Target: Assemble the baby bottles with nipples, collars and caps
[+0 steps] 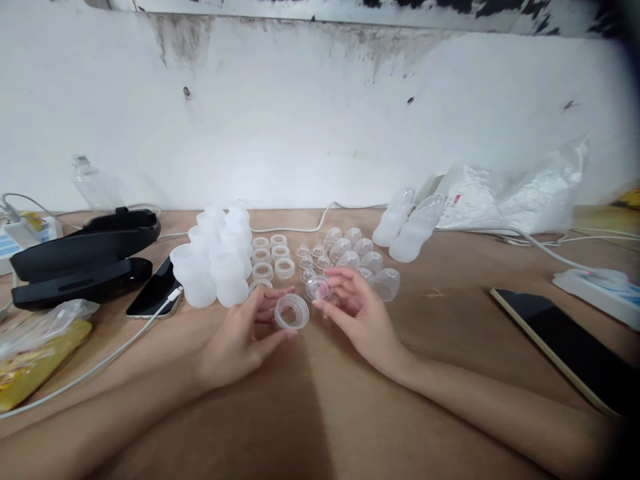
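Note:
Between the thumb and fingers of my left hand (240,337) is a clear screw ring (303,311), its opening tilted toward me. My right hand (367,320) pinches a clear bottle nipple (316,289) by its edge, just right of the ring; the two parts are apart. Beyond my hands stand several more screw rings (263,255) in two columns. To their right sit several small nipples (306,262) and several clear domed caps (371,261). Frosted white bottles (230,280) without tops stand in rows at the left.
Two capped bottles (407,243) stand at the back right, before clear plastic bags (530,197). A phone (560,347) and a power strip (600,293) lie at the right. At the left are a black case (85,247), another phone (153,293), a yellow packet (45,360) and a white cable (110,357).

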A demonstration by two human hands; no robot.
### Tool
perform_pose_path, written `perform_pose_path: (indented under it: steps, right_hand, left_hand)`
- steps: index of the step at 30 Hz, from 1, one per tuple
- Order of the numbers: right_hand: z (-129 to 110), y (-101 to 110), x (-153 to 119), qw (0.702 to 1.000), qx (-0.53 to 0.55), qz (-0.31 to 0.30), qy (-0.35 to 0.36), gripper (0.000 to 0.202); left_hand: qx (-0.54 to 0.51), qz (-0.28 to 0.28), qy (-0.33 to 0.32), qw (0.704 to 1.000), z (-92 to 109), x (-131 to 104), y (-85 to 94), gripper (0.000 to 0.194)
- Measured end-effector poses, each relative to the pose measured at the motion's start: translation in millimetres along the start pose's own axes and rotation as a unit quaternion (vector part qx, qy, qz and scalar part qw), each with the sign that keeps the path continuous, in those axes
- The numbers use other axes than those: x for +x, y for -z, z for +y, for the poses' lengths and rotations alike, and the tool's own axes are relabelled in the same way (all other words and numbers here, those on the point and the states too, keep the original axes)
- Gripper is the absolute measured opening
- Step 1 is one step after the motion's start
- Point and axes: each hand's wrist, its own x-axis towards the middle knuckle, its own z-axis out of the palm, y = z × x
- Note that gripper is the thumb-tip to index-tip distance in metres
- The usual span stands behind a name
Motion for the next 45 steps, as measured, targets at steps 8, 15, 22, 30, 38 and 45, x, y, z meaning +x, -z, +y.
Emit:
perform_pose_path:
  steps: [8,15,22,30,38,45]
  right_hand:
    - [-0.4,4.2,-2.3,0.999,-0.029,0.016,-0.014,0.026]
    - [-8.5,7.5,-4.2,0.898,-0.274,-0.096,0.331,0.040]
    - [-12.2,2.7,-6.4,0.846,-0.323,-0.191,0.378,0.039]
    - [-9.5,-6.5,-7.0,0.989,-0.055,-0.134,0.011,0.025]
    - [-4.8,-10.9,-4.4,0.982,0.038,-0.136,-0.126,0.018]
    - [-10.7,-10.7,-16.4,0.984,-0.117,-0.134,-0.019,0.005]
  left_hand:
    - [0.018,-0.023,0.029,0.999,6.3,0.6,1.0,0.034]
    - [0.039,-0.014,-0.019,0.999,3.2,1.3,0.5,0.032]
    - [0.034,-0.006,-0.078,0.996,-4.1,0.8,-1.1,0.031]
    - [0.071,0.004,-0.091,0.993,-3.4,1.9,1.2,0.043]
    - [0.179,0.000,-0.088,0.980,7.4,6.5,-2.2,0.039]
    - [0.152,0.004,0.006,0.988,13.3,3.6,-14.0,0.009]
